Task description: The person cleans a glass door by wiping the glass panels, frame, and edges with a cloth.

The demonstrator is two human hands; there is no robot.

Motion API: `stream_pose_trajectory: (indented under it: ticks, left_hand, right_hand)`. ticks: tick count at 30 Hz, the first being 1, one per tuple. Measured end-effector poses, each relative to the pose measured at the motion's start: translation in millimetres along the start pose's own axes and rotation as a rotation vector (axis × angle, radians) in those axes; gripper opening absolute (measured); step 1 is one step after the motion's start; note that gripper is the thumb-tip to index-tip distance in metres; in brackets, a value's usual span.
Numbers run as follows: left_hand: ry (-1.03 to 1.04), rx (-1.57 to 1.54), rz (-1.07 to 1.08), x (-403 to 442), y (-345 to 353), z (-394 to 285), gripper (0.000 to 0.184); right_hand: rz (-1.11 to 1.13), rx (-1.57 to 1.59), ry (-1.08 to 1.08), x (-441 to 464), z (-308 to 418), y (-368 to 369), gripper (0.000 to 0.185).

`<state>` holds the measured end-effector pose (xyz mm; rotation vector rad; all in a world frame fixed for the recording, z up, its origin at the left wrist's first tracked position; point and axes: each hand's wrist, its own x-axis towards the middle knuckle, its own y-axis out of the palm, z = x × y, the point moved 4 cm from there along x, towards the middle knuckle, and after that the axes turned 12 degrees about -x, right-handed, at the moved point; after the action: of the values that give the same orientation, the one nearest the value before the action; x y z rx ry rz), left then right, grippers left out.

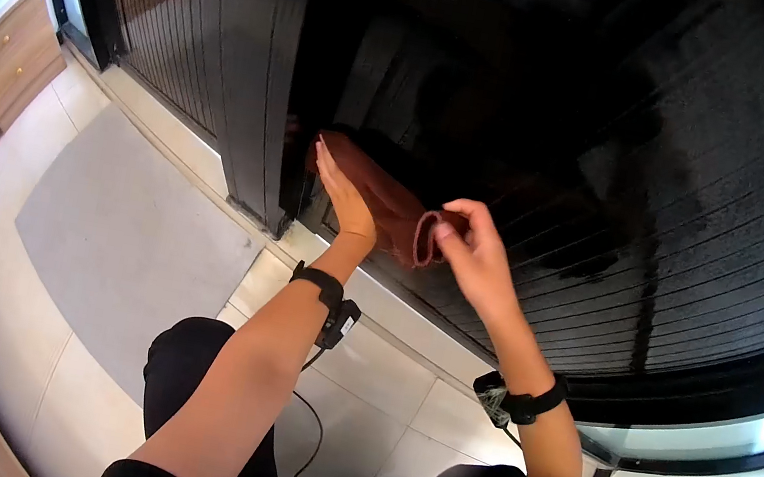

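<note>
A reddish-brown cloth (392, 210) lies against the dark glossy panel (559, 147), its right end folded over into a loop. My left hand (346, 200) is flat on the cloth's left part, fingers stretched out and pointing up. At the folded right end, my right hand (479, 260) pinches the cloth's edge between thumb and fingers. Each wrist wears a black strap with a small device, the left strap (319, 281) and the right strap (537, 401).
The dark panel has vertical ribs and stands over a pale sill (390, 311). A grey mat (138, 218) lies on the tiled floor at left. Wooden drawers (18, 56) stand at far left. A thin cable (318, 440) hangs from the left wrist device.
</note>
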<state>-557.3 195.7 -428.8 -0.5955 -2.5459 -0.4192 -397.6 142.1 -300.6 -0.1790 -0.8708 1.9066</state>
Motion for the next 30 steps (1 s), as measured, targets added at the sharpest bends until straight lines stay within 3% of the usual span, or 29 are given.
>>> stream_pose_trajectory:
  ticks: [1, 2, 4, 5, 6, 8, 10, 11, 13, 14, 16, 17, 19, 20, 22, 24, 26, 27, 28, 30]
  left_hand:
    - [-0.024, -0.028, -0.052, 1.2, 3.3, -1.7, 0.057]
    - [-0.044, -0.061, -0.111, 3.1, 7.9, -9.0, 0.053]
    - [0.268, -0.057, 0.198, 35.8, 4.7, -124.1, 0.025]
    - [-0.049, -0.653, 0.215, 41.5, 22.6, -123.4, 0.012]
    - [0.229, -0.328, 0.138, 51.1, 18.3, -164.1, 0.02]
    - [-0.197, -0.788, 0.265, 76.3, -2.1, -234.4, 0.023]
    - [0.091, 0.211, 0.471, 105.7, -29.9, -298.2, 0.03]
    - [0.092, 0.216, 0.447, 112.8, -44.2, -299.7, 0.03]
    - [0.295, -0.134, 0.085, 127.6, -79.4, -302.9, 0.015]
    - [0.289, -0.12, 0.089, 130.9, -87.9, -315.0, 0.015]
    - [-0.011, -0.404, -0.114, 149.6, -106.7, -343.1, 0.019]
    - [-0.019, -0.389, -0.12, 153.0, -121.9, -350.2, 0.019]
    - [-0.01, -0.065, 0.226, 163.8, -146.7, -364.9, 0.03]
    - [-0.017, -0.055, 0.23, 158.8, -162.3, -362.4, 0.03]
    - [-0.099, 0.153, 0.31, 155.9, -184.5, -366.4, 0.04]
    - [-0.178, 0.159, 0.304, 173.4, -196.6, -398.0, 0.042]
    - [-0.306, 0.264, 0.239, 192.0, -213.0, -429.9, 0.04]
    - [-0.338, 0.228, 0.221, 202.0, -216.2, -449.2, 0.039]
    - [-0.324, 0.227, 0.194, 214.3, -218.3, -474.7, 0.039]
    - [-0.339, 0.186, 0.108, 234.1, -225.4, -519.9, 0.034]
  right_hand:
    - [0.019, -0.16, -0.103, -3.2, 29.4, -7.5, 0.053]
    - [0.038, -0.157, -0.129, -6.1, 40.3, -13.7, 0.056]
    - [-0.017, -0.293, -0.245, 0.6, 55.5, -32.7, 0.055]
    - [-0.071, -0.299, -0.236, 2.9, 74.9, -49.0, 0.043]
    - [-0.085, -0.296, -0.306, 4.7, 101.9, -68.7, 0.029]
    - [-0.037, -0.174, -0.35, 0.8, 161.2, -100.6, 0.017]
    - [-0.009, -0.058, -0.402, -2.5, 218.2, -129.5, 0.012]
    - [0.015, 0.069, -0.309, -6.0, 231.0, -140.2, 0.011]
    - [0.041, 0.354, -0.06, -13.6, 239.1, -147.7, 0.01]
    - [0.088, 0.423, -0.005, -16.0, 238.2, -147.9, 0.014]
    - [0.047, 0.603, 0.137, -21.4, 242.3, -146.3, 0.021]
    - [0.024, 0.649, 0.178, -33.3, 244.2, -140.0, 0.033]
    - [0.047, 0.735, 0.196, -38.5, 270.3, -134.8, 0.04]
    - [0.059, 0.811, 0.179, -45.8, 277.5, -131.0, 0.047]
    - [0.227, 0.723, 0.11, -47.4, 310.2, -128.9, 0.064]
    - [0.359, 0.503, 0.235, -35.4, 363.2, -134.2, 0.061]
    - [0.384, 0.083, 0.171, -35.2, 389.3, -141.9, 0.06]
    - [0.269, 0.096, 0.142, -31.3, 403.7, -155.4, 0.05]
    - [0.142, 0.111, 0.246, -26.7, 430.8, -177.4, 0.039]
    - [-0.014, -0.014, -0.001, -11.1, 465.0, -214.5, 0.032]
